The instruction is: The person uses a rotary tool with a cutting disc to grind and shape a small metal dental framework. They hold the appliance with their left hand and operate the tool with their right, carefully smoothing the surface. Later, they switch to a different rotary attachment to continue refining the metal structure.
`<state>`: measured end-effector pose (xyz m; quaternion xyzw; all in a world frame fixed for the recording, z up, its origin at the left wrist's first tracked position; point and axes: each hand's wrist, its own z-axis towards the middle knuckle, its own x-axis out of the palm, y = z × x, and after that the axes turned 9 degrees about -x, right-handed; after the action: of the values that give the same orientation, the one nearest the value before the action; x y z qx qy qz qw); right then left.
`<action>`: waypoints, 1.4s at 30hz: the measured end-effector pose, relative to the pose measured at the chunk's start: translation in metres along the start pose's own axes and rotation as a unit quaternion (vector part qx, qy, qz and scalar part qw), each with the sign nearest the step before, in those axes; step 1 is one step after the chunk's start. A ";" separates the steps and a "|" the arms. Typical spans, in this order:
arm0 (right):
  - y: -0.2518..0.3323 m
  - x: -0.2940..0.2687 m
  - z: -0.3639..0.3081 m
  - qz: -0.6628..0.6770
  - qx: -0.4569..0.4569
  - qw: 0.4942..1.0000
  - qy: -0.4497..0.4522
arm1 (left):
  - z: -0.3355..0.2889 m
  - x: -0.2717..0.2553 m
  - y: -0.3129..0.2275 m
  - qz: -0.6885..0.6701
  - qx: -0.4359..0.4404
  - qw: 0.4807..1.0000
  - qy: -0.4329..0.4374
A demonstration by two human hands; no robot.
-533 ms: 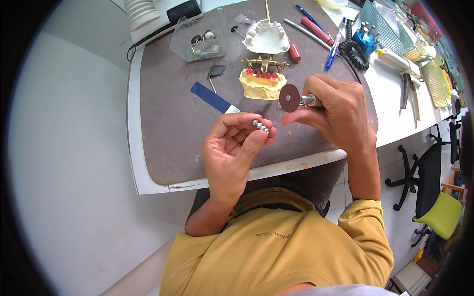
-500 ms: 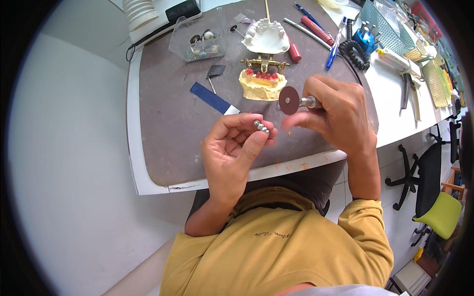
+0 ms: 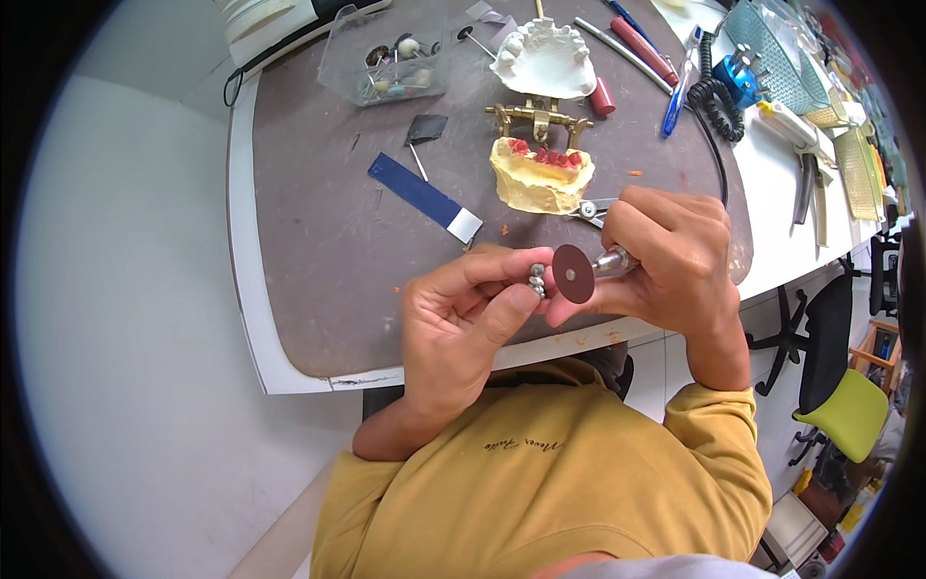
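Observation:
Between the thumb and fingers of my left hand [image 3: 463,304] is a small silvery metal dental bridge [image 3: 536,281] with rounded, tooth-like units. My right hand [image 3: 670,256] grips a rotary handpiece [image 3: 614,261], whose tip carries a flat reddish-brown cutting disc [image 3: 573,274]. The disc stands close to the right side of the bridge; whether they touch I cannot tell. My right thumb reaches under the disc toward the left fingers. Beyond the hands, a yellow plaster dental model [image 3: 542,183] with red teeth sits on a brass articulator [image 3: 540,122], with a white plaster model [image 3: 545,60] behind.
A clear box [image 3: 386,58] of polishing bits stands at the far left. Nearer lie a blue strip [image 3: 415,191] and a dark square on a stick [image 3: 426,128]. Metal calipers [image 3: 590,209] rest beside the yellow model. Pens [image 3: 680,87], a coiled cord [image 3: 716,104] and baskets [image 3: 772,58] are at right.
My hands have come together, bringing the disc close beside the bridge. The bridge has turned more upright in my left fingers. My view has shifted slightly, and the calipers now show.

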<state>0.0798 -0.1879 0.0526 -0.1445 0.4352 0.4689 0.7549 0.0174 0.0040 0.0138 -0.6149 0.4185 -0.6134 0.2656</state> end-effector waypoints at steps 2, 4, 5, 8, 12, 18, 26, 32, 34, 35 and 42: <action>0.000 0.001 0.001 -0.002 0.001 1.000 0.000 | 0.000 0.001 0.000 -0.002 0.001 1.000 -0.004; -0.001 0.001 0.002 -0.006 -0.005 1.000 -0.004 | 0.000 0.001 -0.002 -0.006 -0.004 1.000 0.003; -0.001 0.001 0.003 -0.006 -0.007 1.000 -0.003 | 0.001 0.001 -0.003 -0.010 -0.008 1.000 0.010; 0.000 0.000 0.004 -0.005 -0.013 1.000 -0.001 | 0.000 0.002 -0.004 -0.022 -0.012 1.000 0.019; 0.000 0.001 0.004 0.002 -0.015 1.000 0.003 | 0.001 0.000 -0.002 -0.021 -0.001 0.999 0.024; -0.002 0.004 0.003 0.015 -0.029 0.999 -0.002 | 0.000 0.002 -0.005 -0.023 -0.009 0.999 0.026; -0.002 0.001 0.003 0.014 -0.026 1.000 0.005 | 0.000 0.002 -0.003 -0.016 0.011 0.999 0.030; -0.002 0.001 0.004 0.012 -0.026 1.000 0.007 | -0.001 -0.002 -0.001 -0.012 0.005 1.000 0.026; -0.003 0.003 0.004 0.016 -0.036 0.999 -0.001 | -0.001 -0.002 0.000 -0.015 0.011 0.999 0.027; -0.002 0.002 0.004 0.012 -0.030 0.999 -0.002 | 0.000 -0.002 0.000 -0.018 0.019 0.999 0.028; -0.001 0.000 0.003 0.000 -0.016 1.000 -0.001 | -0.002 -0.001 -0.006 -0.049 -0.018 0.998 0.027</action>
<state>0.0824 -0.1865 0.0538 -0.1559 0.4274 0.4760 0.7527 0.0163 0.0080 0.0187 -0.6228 0.4056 -0.6343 0.2127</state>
